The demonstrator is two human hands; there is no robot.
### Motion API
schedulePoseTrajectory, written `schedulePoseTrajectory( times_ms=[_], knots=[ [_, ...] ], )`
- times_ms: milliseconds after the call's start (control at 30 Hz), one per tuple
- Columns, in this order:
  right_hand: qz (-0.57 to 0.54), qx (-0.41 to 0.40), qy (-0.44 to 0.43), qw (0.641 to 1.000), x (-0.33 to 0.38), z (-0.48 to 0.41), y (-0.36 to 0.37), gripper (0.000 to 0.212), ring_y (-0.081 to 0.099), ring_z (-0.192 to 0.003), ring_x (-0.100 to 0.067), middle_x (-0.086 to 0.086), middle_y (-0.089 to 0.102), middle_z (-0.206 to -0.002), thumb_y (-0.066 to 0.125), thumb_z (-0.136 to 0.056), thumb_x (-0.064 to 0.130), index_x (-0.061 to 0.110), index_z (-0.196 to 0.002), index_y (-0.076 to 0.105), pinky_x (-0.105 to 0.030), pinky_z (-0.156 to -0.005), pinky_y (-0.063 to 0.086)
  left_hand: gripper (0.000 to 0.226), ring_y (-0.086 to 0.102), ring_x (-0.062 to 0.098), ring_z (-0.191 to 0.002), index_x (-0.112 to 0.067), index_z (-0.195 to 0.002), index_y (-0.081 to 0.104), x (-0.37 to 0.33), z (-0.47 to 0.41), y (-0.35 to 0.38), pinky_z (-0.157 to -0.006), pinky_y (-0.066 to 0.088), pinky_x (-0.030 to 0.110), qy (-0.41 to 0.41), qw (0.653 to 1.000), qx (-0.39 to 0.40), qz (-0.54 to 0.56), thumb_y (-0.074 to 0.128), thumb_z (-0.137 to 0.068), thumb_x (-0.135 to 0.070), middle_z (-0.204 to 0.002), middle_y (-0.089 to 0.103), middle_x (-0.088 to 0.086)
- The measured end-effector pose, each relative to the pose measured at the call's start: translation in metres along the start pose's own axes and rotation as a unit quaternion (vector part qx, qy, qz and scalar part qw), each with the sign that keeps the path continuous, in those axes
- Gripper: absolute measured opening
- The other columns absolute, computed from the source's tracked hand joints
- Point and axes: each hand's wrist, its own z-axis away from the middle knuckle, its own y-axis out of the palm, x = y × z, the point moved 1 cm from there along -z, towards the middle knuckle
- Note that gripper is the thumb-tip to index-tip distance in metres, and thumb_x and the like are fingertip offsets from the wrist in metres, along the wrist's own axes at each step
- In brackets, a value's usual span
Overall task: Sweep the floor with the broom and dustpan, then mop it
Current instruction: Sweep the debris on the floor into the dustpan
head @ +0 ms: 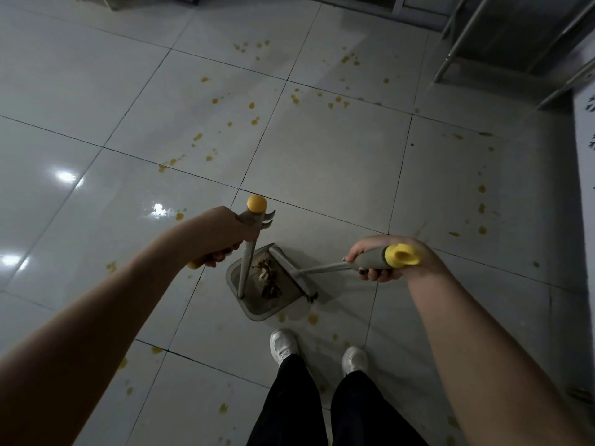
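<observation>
A grey dustpan (273, 305) sits on the tiled floor just ahead of my feet, with a small pile of brown debris (269, 278) inside it. Its upright grey handle (247, 262) has a yellow cap, and my left hand (222, 235) grips that handle near the top. My right hand (383, 255) grips the grey broom handle (370, 261), which ends in a yellow cap. The broom head (294, 273) lies at the dustpan's right edge, against the debris. Yellow stains (254, 121) are scattered over the white tiles.
My two white shoes (285, 344) and dark trouser legs stand right behind the dustpan. A metal rack (502, 37) with slanted legs fills the top right corner. A white patterned surface (587, 149) runs along the right edge. Dark furniture bases line the top edge.
</observation>
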Motion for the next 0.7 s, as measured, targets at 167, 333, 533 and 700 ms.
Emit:
schedulePoseTrajectory(
  times_ms=[167,333,533,700],
  knots=[
    [-0.021,-0.011,-0.012,1.0,-0.012,0.005,-0.012,0.011,0.05,-0.032,-0.012,-0.005,0.058,-0.05,0.064,-0.076,0.027,0.019,-0.084,0.06,-0.01,-0.033,0.032,0.035,0.036,0.007,-0.02,-0.006,-0.062,0.048,0.007,-0.002,0.002,-0.029,0.033,0.01,0.0,1.0,0.005,0.004,0.049,-0.094,-0.022,-0.028,0.041,-0.003],
    [-0.018,-0.011,-0.009,1.0,-0.015,0.011,-0.014,0.012,0.051,-0.032,-0.012,-0.005,0.059,-0.051,0.062,-0.079,0.027,0.017,-0.08,0.058,-0.01,-0.032,0.033,0.036,0.037,0.007,-0.02,-0.006,-0.062,0.049,0.01,-0.001,0.002,-0.028,0.033,0.011,-0.004,1.0,0.009,0.014,0.049,-0.094,-0.021,-0.029,0.043,-0.003],
    [-0.097,-0.002,-0.048,0.994,-0.033,0.018,-0.014,0.018,0.048,-0.031,-0.011,-0.006,0.057,-0.05,0.061,-0.078,0.024,0.017,-0.093,0.057,-0.011,-0.029,0.031,0.035,0.036,0.008,-0.023,-0.007,-0.06,0.047,0.008,0.009,0.005,-0.029,0.031,0.012,-0.001,1.0,-0.013,0.012,0.049,-0.093,-0.019,-0.032,0.041,-0.002],
    [-0.148,0.004,-0.065,0.987,-0.045,0.034,-0.016,0.017,0.049,-0.03,-0.01,-0.007,0.054,-0.049,0.057,-0.083,0.023,0.007,-0.087,0.052,-0.011,-0.027,0.031,0.033,0.035,0.008,-0.026,-0.007,-0.062,0.048,0.006,0.024,0.02,-0.031,0.03,0.013,0.016,1.0,-0.015,0.005,0.052,-0.092,-0.02,-0.04,0.04,0.0]
  ],
)
